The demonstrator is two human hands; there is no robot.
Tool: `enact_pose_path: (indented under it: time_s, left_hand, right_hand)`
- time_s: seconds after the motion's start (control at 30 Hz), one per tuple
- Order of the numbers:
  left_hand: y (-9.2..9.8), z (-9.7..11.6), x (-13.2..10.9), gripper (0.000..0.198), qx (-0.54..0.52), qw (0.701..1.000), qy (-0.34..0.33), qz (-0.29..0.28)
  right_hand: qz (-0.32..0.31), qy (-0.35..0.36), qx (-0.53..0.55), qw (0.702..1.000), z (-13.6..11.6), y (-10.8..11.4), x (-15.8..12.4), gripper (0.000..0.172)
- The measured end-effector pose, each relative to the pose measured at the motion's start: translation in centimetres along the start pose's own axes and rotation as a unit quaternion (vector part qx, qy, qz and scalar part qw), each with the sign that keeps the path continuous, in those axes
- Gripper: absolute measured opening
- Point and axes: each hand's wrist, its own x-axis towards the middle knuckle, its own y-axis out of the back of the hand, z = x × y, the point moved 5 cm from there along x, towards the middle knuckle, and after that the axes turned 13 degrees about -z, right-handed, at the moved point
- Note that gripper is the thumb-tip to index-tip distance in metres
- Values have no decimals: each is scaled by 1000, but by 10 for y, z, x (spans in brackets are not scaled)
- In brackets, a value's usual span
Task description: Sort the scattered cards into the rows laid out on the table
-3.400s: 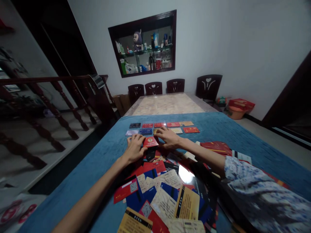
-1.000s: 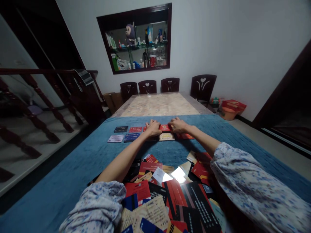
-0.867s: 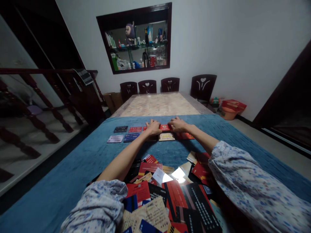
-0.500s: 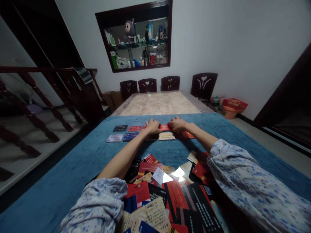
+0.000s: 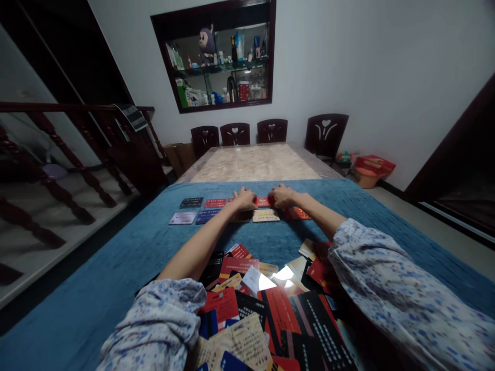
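A red card point(image 5: 263, 202) lies in the back row on the cloth, with my two hands at its opposite ends. My left hand point(image 5: 243, 200) has its curled fingers at the card's left edge and partly covers other cards. From the right, my right hand point(image 5: 284, 197) closes its fingers on the other edge. Directly in front of it is a cream card point(image 5: 266, 215). A red-orange card point(image 5: 297, 213) shows partly under my right wrist. Further left sit a black card point(image 5: 192, 202), a red card point(image 5: 215, 203), a pale lilac card point(image 5: 182, 218) and a blue card point(image 5: 208, 216).
A loose heap of mixed cards point(image 5: 278, 309) spreads close to me, between my forearms. Blue cloth point(image 5: 127, 278) covers the near part of the table point(image 5: 259, 161). Several dark chairs point(image 5: 271, 132) stand behind it; a wooden railing point(image 5: 69, 165) runs along the left.
Hardly anything differs. Both hands stay at the red card's ends, and the whole view has shifted very slightly.
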Motion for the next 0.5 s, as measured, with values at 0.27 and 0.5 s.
enact_pose_path:
  time_s: [0.27, 0.5]
  left_hand:
    - [1, 1, 0, 27, 0, 1000, 2, -4]
    - [1, 2, -4, 28, 12, 1000, -16, -12]
  right_hand:
    - [2, 8, -4, 1000, -3, 4, -5, 41]
    - [-1, 2, -16, 1000, -5, 3, -3, 43]
